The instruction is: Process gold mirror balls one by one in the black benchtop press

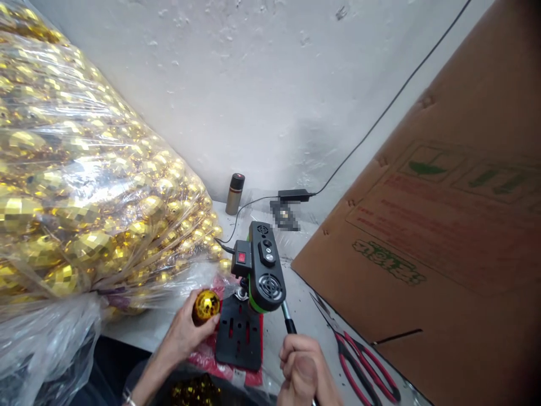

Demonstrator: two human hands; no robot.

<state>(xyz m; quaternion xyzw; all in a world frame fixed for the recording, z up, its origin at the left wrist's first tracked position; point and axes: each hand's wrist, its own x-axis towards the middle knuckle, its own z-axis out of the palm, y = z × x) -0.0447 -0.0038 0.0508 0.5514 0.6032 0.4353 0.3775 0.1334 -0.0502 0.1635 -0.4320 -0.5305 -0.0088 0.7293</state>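
My left hand (186, 329) is closed round a shiny gold ball ornament (207, 304), just left of a slotted black base plate (239, 338). Above the plate stands a small black and green lever machine (267, 270) with a red switch (241, 257) on its side box. My right hand (302, 363) is wrapped round the black-gripped lever handle (289, 325) that comes off the machine's right side. Red plastic sheeting (253, 376) shows beneath the plate. What lies under the machine's head is partly hidden.
A big clear bag of gold balls (93, 214) fills the left side. Large scissors (359, 355) with red and black handles lie to the right, beside a cardboard box (422, 225). A dark-capped bottle (235, 194) and a black power adapter (293, 195) with its cord are near the wall.
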